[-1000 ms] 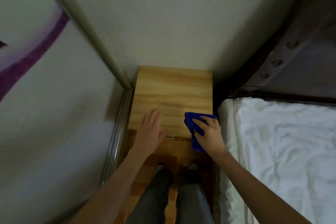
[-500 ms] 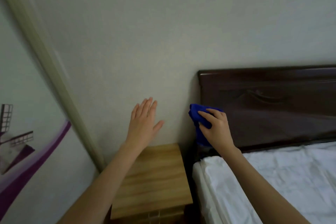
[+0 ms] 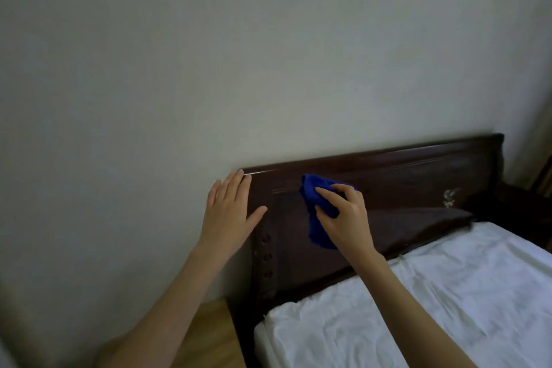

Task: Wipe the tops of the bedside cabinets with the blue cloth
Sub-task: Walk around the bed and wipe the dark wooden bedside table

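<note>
Pale wall (image 3: pixel 179 69) filled the left and upper part of the view, plain and unmarked.

Low at the left, a corner of the light wood bedside cabinet (image 3: pixel 218 334) showed, only a sliver of its top visible beneath the left forearm. It stood just beside the bed, against the wall.

Left hand (image 3: pixel 228 213) was raised, open and flat, fingers together and pointing up, thumb spread toward the right. Grip slack; it had hold of nothing. The fingertips overlapped the upper left corner of the headboard in the view; contact with wall or headboard could not be told.

Dark wood headboard (image 3: pixel 418 185) ran from centre to the right edge, glossy, with a row of round knobs down its left post and a small pale mark toward its right end.

Blue cloth (image 3: pixel 318 218) was bunched in the right hand (image 3: pixel 348 218), held up in front of the headboard, well above the cabinet and clear of its top. The grip was closed round the wad, index finger laid across the front of it, a loose tail hanging below the palm. Whether the cloth touched the headboard could not be told.

White rumpled bedsheet (image 3: pixel 448 308) covered the mattress at lower right, below the right forearm.

At far right, dark furniture beyond the headboard, too dim to identify.
</note>
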